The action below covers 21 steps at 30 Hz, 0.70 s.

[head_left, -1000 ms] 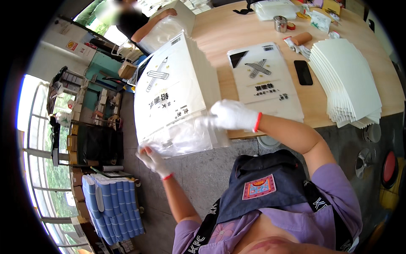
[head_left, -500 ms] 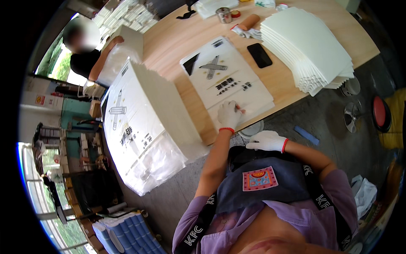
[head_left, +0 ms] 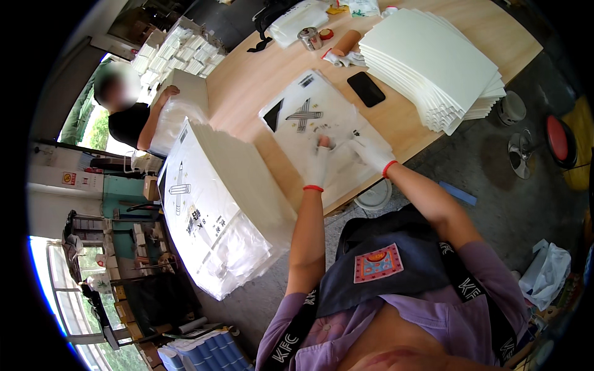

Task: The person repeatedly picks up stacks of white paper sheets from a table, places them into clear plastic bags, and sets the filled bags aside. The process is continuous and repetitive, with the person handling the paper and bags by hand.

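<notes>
My left hand (head_left: 317, 164) and right hand (head_left: 372, 154), both gloved, are at the flat bags (head_left: 296, 145), which lie on the table (head_left: 241, 80) at its near edge. Fingers are blurred: I cannot tell how far either grip is open or whether it holds a bag. The phone (head_left: 366, 89) lies right of the bags.

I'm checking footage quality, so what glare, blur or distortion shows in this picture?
Head view: windows at left partly wash out; glare streaks the plastic-wrapped stack; the fisheye leaves black corners; the right hand looks slightly soft; a co-worker's head is blurred out.
</notes>
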Motion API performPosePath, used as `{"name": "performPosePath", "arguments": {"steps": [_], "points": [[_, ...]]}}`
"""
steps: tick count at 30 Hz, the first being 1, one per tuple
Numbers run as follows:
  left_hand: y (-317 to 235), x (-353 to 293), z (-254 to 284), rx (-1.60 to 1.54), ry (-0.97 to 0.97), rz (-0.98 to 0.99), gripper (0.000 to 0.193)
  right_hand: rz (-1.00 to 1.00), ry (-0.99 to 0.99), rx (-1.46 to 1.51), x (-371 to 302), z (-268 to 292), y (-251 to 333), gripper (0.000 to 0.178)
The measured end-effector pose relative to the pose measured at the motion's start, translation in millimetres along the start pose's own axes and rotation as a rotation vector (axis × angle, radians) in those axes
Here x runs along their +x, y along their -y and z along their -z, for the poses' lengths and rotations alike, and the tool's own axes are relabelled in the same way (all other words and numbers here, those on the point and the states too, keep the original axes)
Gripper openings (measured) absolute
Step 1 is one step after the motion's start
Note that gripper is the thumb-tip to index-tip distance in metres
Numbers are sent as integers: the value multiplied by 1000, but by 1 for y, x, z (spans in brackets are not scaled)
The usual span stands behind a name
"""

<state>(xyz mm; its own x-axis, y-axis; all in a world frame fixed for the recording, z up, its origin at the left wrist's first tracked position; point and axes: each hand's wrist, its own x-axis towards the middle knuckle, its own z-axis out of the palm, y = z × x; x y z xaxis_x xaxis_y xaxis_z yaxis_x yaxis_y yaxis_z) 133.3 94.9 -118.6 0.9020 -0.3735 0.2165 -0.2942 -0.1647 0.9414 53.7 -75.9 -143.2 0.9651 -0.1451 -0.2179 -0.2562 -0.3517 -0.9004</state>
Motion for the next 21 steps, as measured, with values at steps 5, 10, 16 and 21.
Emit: {"name": "performPosePath", "arguments": {"steps": [5,10,16,21], "points": [[-91,4,6,-634,-71,118,23,-115,75,-496,-14,44,-47,53],[-76,-3,-31,-152,102,16,30,78,94,233,-38,55,28,40],[-175,-82,-74,426,472,-345,26,211,119,-397,-18,7,-1,38],[-145,-58,-113,200,362,-336,29,356,35,-369,-58,83,-38,36]]}}
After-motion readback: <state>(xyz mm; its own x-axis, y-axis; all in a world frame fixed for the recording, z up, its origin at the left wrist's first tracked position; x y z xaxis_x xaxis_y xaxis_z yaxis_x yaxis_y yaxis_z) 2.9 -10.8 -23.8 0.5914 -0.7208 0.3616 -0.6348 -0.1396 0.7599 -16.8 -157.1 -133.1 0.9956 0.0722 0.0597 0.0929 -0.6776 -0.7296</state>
